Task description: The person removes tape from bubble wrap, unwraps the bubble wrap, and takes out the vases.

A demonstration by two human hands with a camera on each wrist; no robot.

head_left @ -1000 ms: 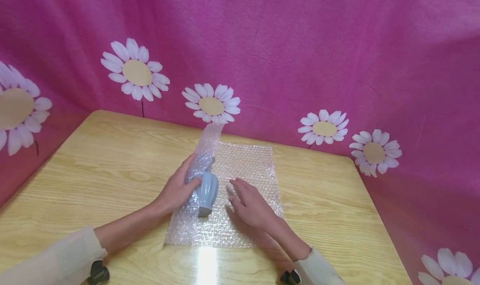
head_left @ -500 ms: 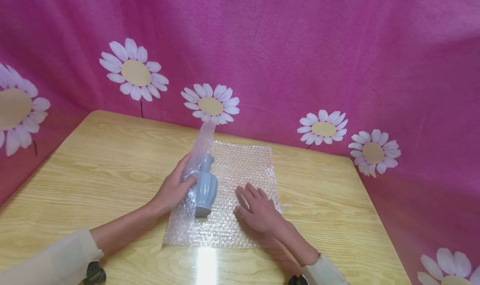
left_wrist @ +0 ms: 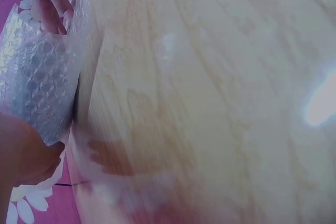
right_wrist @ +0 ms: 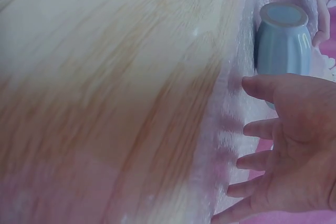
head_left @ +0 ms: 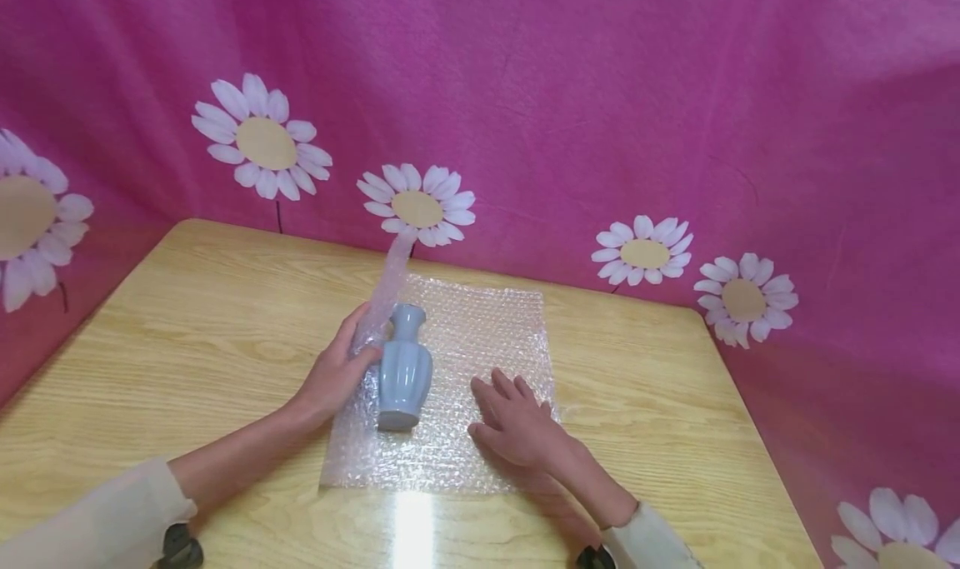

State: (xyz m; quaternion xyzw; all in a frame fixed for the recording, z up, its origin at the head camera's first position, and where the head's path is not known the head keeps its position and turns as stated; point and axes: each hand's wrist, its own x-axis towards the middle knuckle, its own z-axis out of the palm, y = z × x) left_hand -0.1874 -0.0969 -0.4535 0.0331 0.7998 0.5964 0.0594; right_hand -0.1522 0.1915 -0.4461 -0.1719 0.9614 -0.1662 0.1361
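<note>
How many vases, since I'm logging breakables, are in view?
1: the blue vase lies on the bubble wrap, between the left hand and the right hand.

Blue vase (head_left: 406,376) — on bubble wrap (head_left: 483,331), atop table (head_left: 645,390)

Vase (head_left: 406,377): pale blue-grey, glossy, body ribbed with soft vertical lobes, neck narrow, mouth flared, flat base with paler ring. Lies on side, neck pointing away from person, base facing nearer edge of worktop (head_left: 637,386). Bubble wrap (head_left: 487,327): clear, shiny, roughly rectangular sheet, spread beneath vase; vase left of sheet's middle. Left side of sheet raised, gripped by left hand (head_left: 335,377), standing close beside vase; right part flat on worktop.
</note>
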